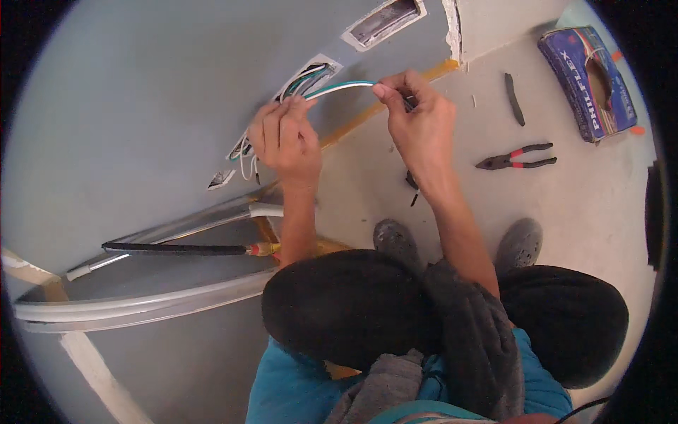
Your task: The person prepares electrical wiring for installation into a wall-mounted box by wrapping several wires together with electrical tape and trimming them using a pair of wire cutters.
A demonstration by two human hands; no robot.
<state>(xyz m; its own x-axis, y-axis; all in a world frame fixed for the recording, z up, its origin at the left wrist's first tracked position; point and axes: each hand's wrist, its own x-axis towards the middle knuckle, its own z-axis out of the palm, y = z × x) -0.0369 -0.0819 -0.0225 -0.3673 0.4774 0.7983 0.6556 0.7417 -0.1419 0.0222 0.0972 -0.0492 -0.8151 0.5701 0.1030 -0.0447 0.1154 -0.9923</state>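
A white and a green electrical wire (340,86) run side by side out of a cut-out (321,69) in the grey wall. My left hand (286,141) is closed on them near the opening, its fingers bunched together. Farther right, my right hand (427,116) pinches the same pair near its end, so the wires arch between both hands. Something small and dark shows under the right fingers; I cannot make out what it is. More loose white wires (245,157) hang from a lower cut-out, beside my left hand.
Pliers (515,157) with black and red handles lie on the floor at right, near a dark strip (514,99) and a blue cardboard box (590,85). Another wall cut-out (385,22) is higher up. Metal channels (148,304) and a black rod (176,249) lie at left.
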